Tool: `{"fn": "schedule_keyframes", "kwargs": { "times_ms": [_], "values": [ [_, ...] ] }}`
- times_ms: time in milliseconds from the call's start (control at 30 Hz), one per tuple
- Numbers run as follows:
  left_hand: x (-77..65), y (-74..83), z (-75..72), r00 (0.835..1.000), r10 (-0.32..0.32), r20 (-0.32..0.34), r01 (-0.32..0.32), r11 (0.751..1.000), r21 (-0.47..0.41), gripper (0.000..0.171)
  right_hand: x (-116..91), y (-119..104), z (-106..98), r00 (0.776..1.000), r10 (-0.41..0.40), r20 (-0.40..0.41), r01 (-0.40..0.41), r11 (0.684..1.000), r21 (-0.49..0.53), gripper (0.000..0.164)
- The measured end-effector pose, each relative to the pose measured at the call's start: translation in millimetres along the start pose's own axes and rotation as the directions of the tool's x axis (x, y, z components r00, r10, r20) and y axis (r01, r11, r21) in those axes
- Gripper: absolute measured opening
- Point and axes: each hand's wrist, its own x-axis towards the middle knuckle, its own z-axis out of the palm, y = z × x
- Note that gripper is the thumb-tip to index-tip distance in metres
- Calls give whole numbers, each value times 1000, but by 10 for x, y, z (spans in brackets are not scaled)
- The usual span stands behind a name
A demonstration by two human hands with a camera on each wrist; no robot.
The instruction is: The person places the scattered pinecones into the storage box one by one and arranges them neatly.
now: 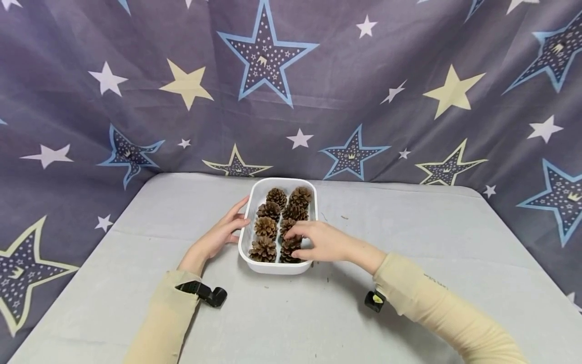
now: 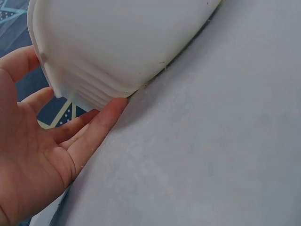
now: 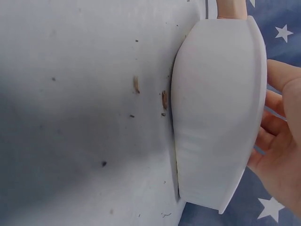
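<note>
A white rectangular tub (image 1: 278,269) stands on the table, holding two rows of brown pine cones (image 1: 265,228). My left hand (image 1: 224,230) is at the tub's left side, its spread fingers touching the rim and wall. In the left wrist view the fingertips (image 2: 115,104) rest low on the tub's outer wall. Over the right row, my right hand (image 1: 324,242) reaches past the rim, with thumb and fingers around the nearest pine cone (image 1: 289,248). From the right wrist view the tub's wall hides the fingertips and the cones.
A light grey cloth covers the table (image 1: 409,222). Small brown scraps (image 3: 164,100) lie beside the tub on its right. Behind the table hangs a dark star-patterned curtain (image 1: 336,111). Each forearm carries a black strapped wrist device (image 1: 202,291).
</note>
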Motion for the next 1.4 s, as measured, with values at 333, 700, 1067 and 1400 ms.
{"fn": "schedule_keyframes", "kwargs": {
  "times_ms": [333, 700, 1067, 1400],
  "values": [
    [-86, 217, 94, 1000, -10, 19, 10, 1000, 19, 63, 2, 6, -58, 999, -3, -34, 3, 1000, 17, 32],
    [6, 44, -9, 1000, -1, 8, 1, 1000, 22, 62, -100, 74, -147, 993, 7, -118, -1, 999, 50, 28],
    [-28, 58, -64, 996, 80, -31, -74, 985, 153, 67, -328, 285, -192, 963, 131, -237, -105, 987, 121, 21],
    [-45, 192, -137, 990, 140, -26, -112, 875, 471, 63, -489, 537, -211, 939, 246, -242, -238, 969, 62, 23]
  ]
}}
